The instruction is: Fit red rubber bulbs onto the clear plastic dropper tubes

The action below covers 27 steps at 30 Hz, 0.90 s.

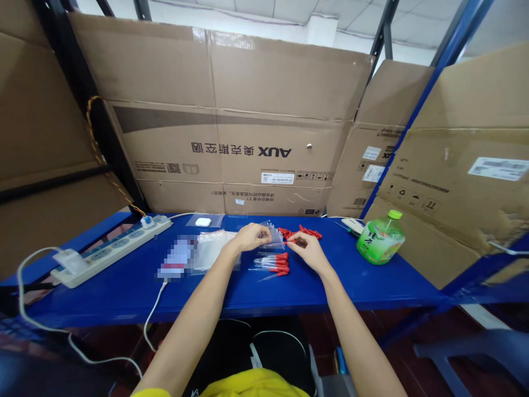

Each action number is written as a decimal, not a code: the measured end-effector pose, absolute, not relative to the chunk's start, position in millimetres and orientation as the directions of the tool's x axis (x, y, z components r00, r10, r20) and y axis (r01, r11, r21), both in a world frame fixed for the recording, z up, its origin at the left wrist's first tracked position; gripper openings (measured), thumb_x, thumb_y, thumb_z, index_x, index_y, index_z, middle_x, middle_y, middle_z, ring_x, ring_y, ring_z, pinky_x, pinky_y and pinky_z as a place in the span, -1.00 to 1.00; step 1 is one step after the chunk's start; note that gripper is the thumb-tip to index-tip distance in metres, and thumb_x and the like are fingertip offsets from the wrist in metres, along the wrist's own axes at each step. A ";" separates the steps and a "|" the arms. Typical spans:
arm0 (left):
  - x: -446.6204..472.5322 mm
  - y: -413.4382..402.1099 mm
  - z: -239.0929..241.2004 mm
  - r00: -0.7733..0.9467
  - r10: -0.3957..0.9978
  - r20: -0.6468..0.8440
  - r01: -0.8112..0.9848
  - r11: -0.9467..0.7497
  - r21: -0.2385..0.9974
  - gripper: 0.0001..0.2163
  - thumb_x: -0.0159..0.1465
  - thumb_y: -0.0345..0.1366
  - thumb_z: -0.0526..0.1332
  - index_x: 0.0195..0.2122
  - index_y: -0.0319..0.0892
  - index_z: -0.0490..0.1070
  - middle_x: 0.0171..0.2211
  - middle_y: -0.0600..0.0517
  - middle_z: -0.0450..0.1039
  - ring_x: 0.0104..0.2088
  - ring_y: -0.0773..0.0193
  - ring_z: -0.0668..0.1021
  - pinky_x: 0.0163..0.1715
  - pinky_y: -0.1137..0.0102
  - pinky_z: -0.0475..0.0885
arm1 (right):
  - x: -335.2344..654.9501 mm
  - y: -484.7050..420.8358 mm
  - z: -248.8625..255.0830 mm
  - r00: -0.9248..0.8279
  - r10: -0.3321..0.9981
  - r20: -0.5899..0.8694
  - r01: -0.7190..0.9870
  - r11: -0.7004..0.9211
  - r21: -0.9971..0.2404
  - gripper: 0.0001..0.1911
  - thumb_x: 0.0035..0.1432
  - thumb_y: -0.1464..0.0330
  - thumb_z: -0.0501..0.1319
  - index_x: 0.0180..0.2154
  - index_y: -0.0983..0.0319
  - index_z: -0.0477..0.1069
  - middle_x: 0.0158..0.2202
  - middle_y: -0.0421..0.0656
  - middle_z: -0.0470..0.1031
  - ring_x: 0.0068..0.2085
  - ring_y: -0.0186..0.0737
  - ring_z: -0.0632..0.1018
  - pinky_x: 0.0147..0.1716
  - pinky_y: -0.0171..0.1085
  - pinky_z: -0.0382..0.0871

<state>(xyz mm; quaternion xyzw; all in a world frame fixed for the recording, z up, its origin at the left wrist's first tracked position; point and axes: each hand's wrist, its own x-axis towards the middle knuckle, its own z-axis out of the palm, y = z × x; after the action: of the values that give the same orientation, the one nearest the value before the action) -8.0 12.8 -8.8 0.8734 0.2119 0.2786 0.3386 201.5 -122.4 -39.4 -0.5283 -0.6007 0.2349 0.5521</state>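
My left hand (pixel 253 237) is closed in a pinch over a bunch of thin clear tubes (pixel 276 238), apparently holding one of them. Facing it, my right hand (pixel 306 248) has thumb and forefinger pinched on a small red rubber bulb (pixel 291 241) at the tubes' right ends. Loose red bulbs (pixel 312 231) lie in a pile just beyond my right hand. Nearer to me, several droppers (pixel 273 263), clear tubes with red bulbs on their right ends, rest side by side on the blue table (pixel 322 292).
Clear plastic bags (pixel 210 251) lie left of my left hand, beside a phone (pixel 178 258) on a white cable. A power strip (pixel 113 251) runs along the left. At right stands a green bottle (pixel 381 238). Cardboard walls (pixel 248 127) enclose the table's back and sides.
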 end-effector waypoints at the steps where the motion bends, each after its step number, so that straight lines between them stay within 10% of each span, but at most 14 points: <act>1: -7.7 12.1 -10.5 0.795 0.519 0.313 0.203 -0.714 0.670 -0.97 0.05 -0.28 0.40 -0.47 -0.06 0.60 -0.48 0.06 0.55 -0.49 0.27 0.47 -0.47 0.45 0.21 | 202.8 -124.5 -41.4 0.154 0.904 0.398 0.384 0.316 -0.867 -0.77 0.08 0.20 0.37 -0.31 0.24 0.54 -0.34 -0.14 0.60 -0.34 -0.20 0.55 -0.30 -0.25 0.38; 7: 1.4 10.7 -22.8 0.880 0.427 0.207 0.246 -0.784 0.571 -0.85 -0.02 -0.40 0.40 -0.47 0.04 0.63 -0.45 0.08 0.61 -0.42 0.21 0.57 -0.44 0.43 0.24 | 207.7 -126.2 -48.0 0.111 0.915 0.387 0.482 0.291 -0.826 -0.80 0.09 0.23 0.34 -0.30 0.23 0.54 -0.39 -0.19 0.57 -0.38 -0.23 0.52 -0.33 -0.26 0.35; 18: -7.7 10.9 -10.1 0.672 0.591 0.445 0.277 -0.759 0.590 -0.92 0.00 -0.37 0.38 -0.48 -0.04 0.58 -0.43 0.02 0.54 -0.43 0.19 0.48 -0.41 0.43 0.25 | 202.1 -116.0 -54.5 0.093 0.931 0.353 0.584 0.236 -0.777 -0.80 0.15 0.19 0.31 -0.30 0.16 0.64 -0.36 -0.17 0.65 -0.37 -0.15 0.58 -0.29 -0.23 0.41; 27: -7.3 9.3 -6.8 0.691 0.594 0.411 0.051 -0.608 0.792 -0.89 0.16 -0.19 0.36 -0.40 -0.09 0.56 -0.39 -0.02 0.56 -0.38 0.17 0.49 -0.33 0.43 0.30 | 202.9 -116.0 -49.7 0.133 0.890 0.436 0.624 0.267 -0.735 -0.71 0.26 0.17 0.19 -0.27 0.14 0.64 -0.28 -0.16 0.68 -0.27 -0.06 0.63 -0.18 -0.17 0.44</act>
<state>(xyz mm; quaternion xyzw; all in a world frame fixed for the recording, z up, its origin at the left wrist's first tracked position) -7.3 9.3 -6.8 0.8291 0.1947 0.3414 0.3977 202.9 -116.0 -49.7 -0.5887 -0.6429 0.1419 0.4690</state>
